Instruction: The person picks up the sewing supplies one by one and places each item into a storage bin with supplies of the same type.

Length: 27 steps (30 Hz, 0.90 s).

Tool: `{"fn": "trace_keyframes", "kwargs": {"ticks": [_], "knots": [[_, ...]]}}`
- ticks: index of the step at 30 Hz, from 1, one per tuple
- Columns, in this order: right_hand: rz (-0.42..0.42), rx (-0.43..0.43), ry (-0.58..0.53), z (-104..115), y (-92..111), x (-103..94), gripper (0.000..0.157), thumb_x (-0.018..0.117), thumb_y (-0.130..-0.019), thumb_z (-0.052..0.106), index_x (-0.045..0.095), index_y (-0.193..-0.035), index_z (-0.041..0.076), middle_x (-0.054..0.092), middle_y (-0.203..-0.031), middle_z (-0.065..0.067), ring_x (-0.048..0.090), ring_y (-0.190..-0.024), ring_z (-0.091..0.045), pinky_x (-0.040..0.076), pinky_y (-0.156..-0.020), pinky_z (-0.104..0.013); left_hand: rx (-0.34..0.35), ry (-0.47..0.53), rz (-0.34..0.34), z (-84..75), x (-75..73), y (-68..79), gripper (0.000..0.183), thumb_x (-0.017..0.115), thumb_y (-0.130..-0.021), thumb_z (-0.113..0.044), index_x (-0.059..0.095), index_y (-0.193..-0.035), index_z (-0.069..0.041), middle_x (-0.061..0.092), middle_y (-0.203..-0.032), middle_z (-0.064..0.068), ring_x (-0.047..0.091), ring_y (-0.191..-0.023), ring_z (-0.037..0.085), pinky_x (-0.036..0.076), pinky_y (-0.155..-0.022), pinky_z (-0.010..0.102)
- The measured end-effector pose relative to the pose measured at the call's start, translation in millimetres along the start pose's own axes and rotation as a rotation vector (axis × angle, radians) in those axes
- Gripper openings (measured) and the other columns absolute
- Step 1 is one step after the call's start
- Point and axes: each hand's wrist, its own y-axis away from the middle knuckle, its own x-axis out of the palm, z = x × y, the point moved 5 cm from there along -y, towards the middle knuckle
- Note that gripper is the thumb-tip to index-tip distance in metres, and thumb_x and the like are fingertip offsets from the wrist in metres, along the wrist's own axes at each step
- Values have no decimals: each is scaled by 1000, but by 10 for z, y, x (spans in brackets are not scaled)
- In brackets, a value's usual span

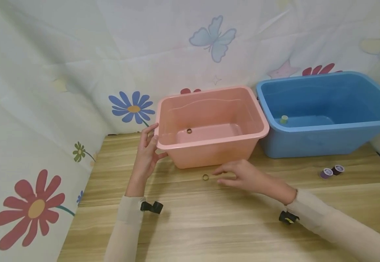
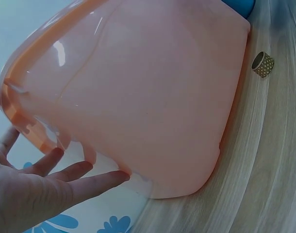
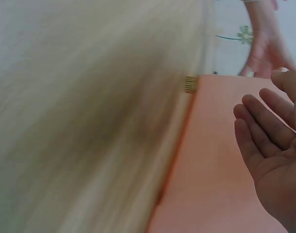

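My left hand (image 1: pixel 145 156) holds the left rim of a pink plastic tub (image 1: pixel 209 154), with its thumb at the rim and its fingers spread against the outer side. In front of the tub lies a small gold dimpled ring thimble (image 1: pixel 205 177), its pitted band clear in the left wrist view. My right hand (image 1: pixel 240 174) is just to the right of that thimble, fingers extended and loosely bent, holding nothing. Another gold ring (image 1: pixel 189 131) lies inside the pink tub.
A blue tub (image 1: pixel 311 142) stands right beside the pink one, with a small green, white-topped cylinder (image 1: pixel 284 119) inside. Two small pale-topped cylinders, purple (image 1: pixel 326 173) and black (image 1: pixel 338 169), stand on the wooden table (image 1: pixel 196 233). A flowered cloth (image 1: pixel 163 47) hangs behind.
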Motion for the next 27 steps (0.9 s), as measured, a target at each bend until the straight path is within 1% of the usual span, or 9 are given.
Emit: {"fn": "trace_keyframes", "kwargs": {"ticks": [3,7,10,15,18,22,27], "knots": [[26,-13,20,-88,-1,107,28,76,-92,19,75,-118,10,76,-111,-2,72,-101,-15,59,-85,-34,-3,-4,0,5,0,-11,41,48,-108,-17,43,-148,-25,38,-153,21,47,-131,43,56,-86,60],[57,-43,54,-162,-14,225,33,77,-91,18,73,-121,5,76,-112,-5,71,-102,-15,58,-88,-35,-3,8,0,11,1,-6,42,50,-107,-17,42,-148,-24,39,-152,21,47,-131,43,56,-84,58],[60,-49,78,-193,-41,270,35,78,-91,19,72,-122,4,76,-112,-7,71,-102,-17,58,-89,-36,-6,7,-4,15,2,-3,42,50,-107,-18,42,-148,-23,39,-152,21,47,-130,43,57,-84,57],[67,-49,113,-234,-92,300,37,79,-89,18,72,-122,2,75,-113,-8,71,-105,-21,57,-91,-38,-20,-7,-16,20,7,-11,42,50,-107,-20,43,-148,-25,39,-151,20,49,-129,39,54,-87,62],[65,-43,120,-253,-123,315,37,80,-88,18,72,-121,3,76,-112,-7,71,-104,-20,57,-90,-37,-21,-11,-21,15,10,-9,42,51,-107,-22,43,-148,-25,40,-150,18,47,-131,43,53,-88,64],[61,-30,138,-260,-172,364,35,79,-89,19,73,-120,4,76,-111,-6,72,-102,-19,58,-89,-36,-13,-8,-21,8,4,-5,42,51,-107,-22,42,-148,-25,40,-150,19,40,-135,51,55,-86,61],[36,-4,166,-280,-214,446,31,78,-90,19,75,-117,5,76,-108,-5,72,-100,-17,58,-87,-35,-10,2,-17,5,3,3,43,52,-106,-23,42,-148,-24,41,-151,17,38,-136,54,58,-83,56]]}}
